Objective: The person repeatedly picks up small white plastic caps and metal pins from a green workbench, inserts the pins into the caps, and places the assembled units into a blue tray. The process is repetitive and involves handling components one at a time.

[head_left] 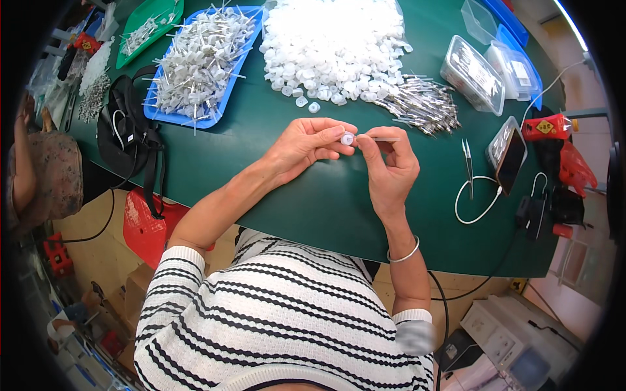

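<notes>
The small translucent white plastic cap (347, 139) is near the centre of the frame in the head view, over the dark green worktop (293, 212), pinched between thumb and fingers of the left hand (301, 144). The right hand (393, 166) has its thumb and forefinger closed on a thin, pale, straight rod (388, 139); whether rod and cap touch, I cannot tell. Steadying the cap and keeping the rod aimed at its middle should help both meet squarely.
</notes>
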Tool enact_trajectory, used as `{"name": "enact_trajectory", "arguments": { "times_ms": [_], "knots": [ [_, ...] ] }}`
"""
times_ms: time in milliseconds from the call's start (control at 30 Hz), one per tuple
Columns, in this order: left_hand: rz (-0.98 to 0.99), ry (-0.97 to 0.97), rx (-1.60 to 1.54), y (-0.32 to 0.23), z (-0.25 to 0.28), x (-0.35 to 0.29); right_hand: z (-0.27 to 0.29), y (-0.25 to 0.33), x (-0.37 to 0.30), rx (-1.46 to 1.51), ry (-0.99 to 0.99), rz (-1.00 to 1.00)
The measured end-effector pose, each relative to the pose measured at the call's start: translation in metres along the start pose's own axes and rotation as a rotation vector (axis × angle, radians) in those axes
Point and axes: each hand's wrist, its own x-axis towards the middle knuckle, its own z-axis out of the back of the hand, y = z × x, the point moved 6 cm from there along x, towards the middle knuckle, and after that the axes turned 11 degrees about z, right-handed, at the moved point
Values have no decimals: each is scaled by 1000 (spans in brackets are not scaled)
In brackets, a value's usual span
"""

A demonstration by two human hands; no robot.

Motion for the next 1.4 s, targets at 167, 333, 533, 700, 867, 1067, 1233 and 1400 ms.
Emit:
{"name": "enact_trajectory", "arguments": {
  "times_ms": [167, 333, 533, 700, 867, 1067, 1233, 1400],
  "knots": [
    [-1, -9, 9, 1, 1, 0, 0, 4, 2, -64, 15, 44],
    [2, -5, 10, 0, 0, 0, -1, 5, 3, -106, 45, 67],
    [-7, -2, 29, 0, -1, -1, -2, 7, 4, -130, 75, 86],
    [-18, -13, 51, -1, 0, -1, -2, 6, 6, -131, 112, 77],
    [-13, -9, 67, 0, 0, -1, -1, 6, 7, -120, 145, 75],
    [6, 5, 66, 0, -1, -1, 0, 7, 9, -133, 172, 79],
    [13, 15, 50, 2, -1, 0, 0, 9, 9, -147, 173, 90],
    [-2, 3, 79, 2, -1, 1, -1, 13, 9, -186, 177, 121]
  ]
}}
